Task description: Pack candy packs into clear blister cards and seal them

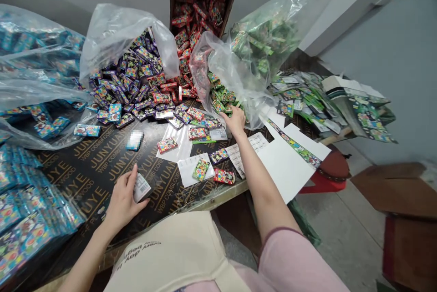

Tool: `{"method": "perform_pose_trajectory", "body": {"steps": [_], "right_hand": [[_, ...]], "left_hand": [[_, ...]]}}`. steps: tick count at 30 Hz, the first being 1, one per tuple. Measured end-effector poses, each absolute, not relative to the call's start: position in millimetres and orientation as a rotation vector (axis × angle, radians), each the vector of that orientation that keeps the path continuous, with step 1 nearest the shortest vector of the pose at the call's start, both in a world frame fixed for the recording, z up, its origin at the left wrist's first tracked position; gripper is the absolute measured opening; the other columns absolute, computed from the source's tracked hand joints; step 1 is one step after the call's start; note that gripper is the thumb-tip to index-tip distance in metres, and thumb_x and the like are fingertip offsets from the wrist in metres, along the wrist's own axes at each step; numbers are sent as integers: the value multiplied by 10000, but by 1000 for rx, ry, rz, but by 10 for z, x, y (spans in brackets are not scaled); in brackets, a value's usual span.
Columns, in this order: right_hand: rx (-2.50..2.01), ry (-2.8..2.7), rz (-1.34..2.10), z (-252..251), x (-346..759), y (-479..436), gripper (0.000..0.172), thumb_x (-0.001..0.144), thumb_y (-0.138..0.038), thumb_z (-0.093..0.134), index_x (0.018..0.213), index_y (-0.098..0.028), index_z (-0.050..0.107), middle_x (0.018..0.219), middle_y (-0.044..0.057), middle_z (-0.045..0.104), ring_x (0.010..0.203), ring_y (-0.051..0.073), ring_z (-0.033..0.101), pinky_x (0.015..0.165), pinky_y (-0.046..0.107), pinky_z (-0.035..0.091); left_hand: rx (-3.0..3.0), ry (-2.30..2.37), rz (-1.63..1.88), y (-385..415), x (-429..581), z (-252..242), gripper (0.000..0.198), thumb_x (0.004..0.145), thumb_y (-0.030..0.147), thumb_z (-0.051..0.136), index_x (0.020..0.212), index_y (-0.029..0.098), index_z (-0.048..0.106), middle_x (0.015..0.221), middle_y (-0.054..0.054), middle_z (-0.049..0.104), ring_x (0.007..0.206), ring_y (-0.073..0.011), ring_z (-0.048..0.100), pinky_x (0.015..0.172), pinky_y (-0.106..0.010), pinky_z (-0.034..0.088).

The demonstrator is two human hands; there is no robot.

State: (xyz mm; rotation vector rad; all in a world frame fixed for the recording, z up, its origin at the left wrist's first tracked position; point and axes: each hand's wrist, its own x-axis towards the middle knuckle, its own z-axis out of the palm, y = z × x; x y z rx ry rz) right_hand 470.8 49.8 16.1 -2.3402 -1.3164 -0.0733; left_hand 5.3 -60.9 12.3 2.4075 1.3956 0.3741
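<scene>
My left hand (pixel 123 197) is low over the black tabletop, thumb and fingers around a small packet (pixel 142 187) with its pale, barcoded back up. My right hand (pixel 235 121) reaches to the small green packets (pixel 223 97) at the mouth of a clear bag; its thumb is apart from the bent fingers, and no packet shows clearly between them. Between my hands lie a green packet (pixel 201 169) on a white card, a purple packet (pixel 219 156) and red packets (pixel 224 176). A blue-edged packet (pixel 134 141) lies beyond my left hand.
Purple packets (pixel 126 78) spill from a clear bag, beside red ones from a tall box (pixel 232 1). Blue packets (pixel 51 127) fill bags at left, above stacked blue boxes (pixel 30 224). White sheets (pixel 283 169) and green printed packaging (pixel 307 101) lie right. A red stool (pixel 331 164) stands beyond the edge.
</scene>
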Motion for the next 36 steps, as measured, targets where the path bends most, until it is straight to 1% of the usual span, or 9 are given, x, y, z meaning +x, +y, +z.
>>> {"method": "perform_pose_trajectory", "body": {"steps": [3,6,11,16,18,22,24,31,36], "right_hand": [[-2402,-1218,42,112,4831,849,507,789,-367,601,1228,-115,567,1056,174,657,966,285,577,824,371,440],[-2390,-1169,61,167,4830,999,405,777,-249,572,1146,-87,613,970,163,669,892,271,595,798,366,452],[-1965,-1349,-98,203,4024,516,349,831,-255,482,1130,-143,624,942,112,639,822,230,586,788,370,462],[-1252,-2132,285,157,2623,-429,311,868,-224,493,1139,-209,644,802,91,643,758,219,579,718,372,462],[-1126,-2237,413,182,2334,-600,306,864,-258,530,1149,-237,638,886,101,649,831,233,588,757,399,464],[-1101,-2166,627,269,2272,-515,718,732,-452,691,1372,-260,426,1368,136,452,1279,329,392,1012,515,349],[-1026,-2181,760,299,2310,-435,889,690,-466,719,1441,-254,292,1428,131,395,1347,317,317,1067,508,293],[-999,-2197,750,331,2242,-482,790,651,-397,701,1365,-234,403,1227,104,581,1159,295,510,991,463,329],[-1234,-2131,443,247,2406,-421,707,649,-430,709,1289,-236,481,1165,95,620,1077,304,539,948,455,312]], "left_hand": [[2443,1294,272,-560,98,5,1030,699,336,686,1505,221,54,1249,-137,469,1125,-308,483,944,-457,428],[2423,1342,219,-485,54,-81,895,704,339,692,1471,194,253,1262,-156,503,1173,-335,468,1003,-524,359],[1865,1509,577,-451,193,85,652,712,504,678,1271,193,550,1319,-145,519,1238,-322,452,1057,-508,320],[807,1107,694,-378,713,322,582,768,598,554,1076,114,648,1007,-143,693,897,-236,654,830,-383,496],[639,1092,740,-349,760,339,487,706,527,651,948,105,675,853,-103,712,738,-190,651,716,-316,505],[588,1064,660,-390,550,360,339,632,382,735,827,108,689,694,-50,696,604,-151,618,648,-278,483],[612,1021,573,-429,443,368,308,644,368,724,799,104,696,659,-48,686,596,-153,618,640,-275,474],[880,1037,532,-437,322,321,368,725,467,642,800,111,696,658,-36,660,606,-149,592,632,-269,454],[1749,1440,604,-306,-60,296,655,675,532,688,1206,159,600,1085,-123,644,1011,-278,565,901,-409,423]]}}
